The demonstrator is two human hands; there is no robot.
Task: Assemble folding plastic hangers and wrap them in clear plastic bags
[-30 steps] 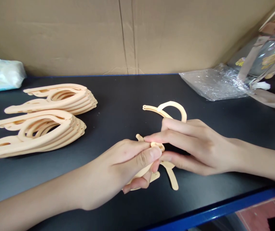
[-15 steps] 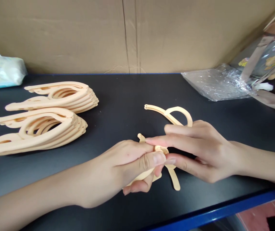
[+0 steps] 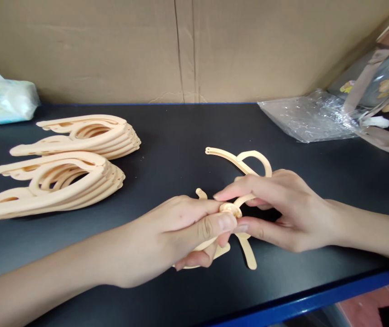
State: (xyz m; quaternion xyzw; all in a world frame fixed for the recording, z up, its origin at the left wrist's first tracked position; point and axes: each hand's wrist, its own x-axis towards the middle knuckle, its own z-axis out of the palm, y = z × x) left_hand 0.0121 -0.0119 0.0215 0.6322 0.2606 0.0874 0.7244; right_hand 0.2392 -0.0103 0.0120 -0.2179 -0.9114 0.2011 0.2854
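Both hands meet at the middle of the black table point(image 3: 181, 136) over a peach-coloured plastic folding hanger point(image 3: 245, 164). My left hand point(image 3: 181, 231) grips its lower arm, thumb pressed near the round hinge point(image 3: 230, 209). My right hand point(image 3: 276, 209) pinches the same hanger at the hinge from the right, fingers curled over it. The hook and one thin arm stick out behind my right hand; another arm points down toward the table's front edge.
Two stacks of folded peach hangers point(image 3: 61, 177) lie at the left. A crumpled clear plastic bag point(image 3: 306, 119) and packaged goods point(image 3: 381, 77) sit at the back right. A wrapped white-blue pack point(image 3: 0, 102) is at the far left. Cardboard point(image 3: 181, 45) walls the back; a blue edge point(image 3: 317, 295) borders the front.
My right hand's fingers, stretched flat before, have curled over the hinge. The hanger's hook has shifted slightly to the right. The left hand has held its grip.
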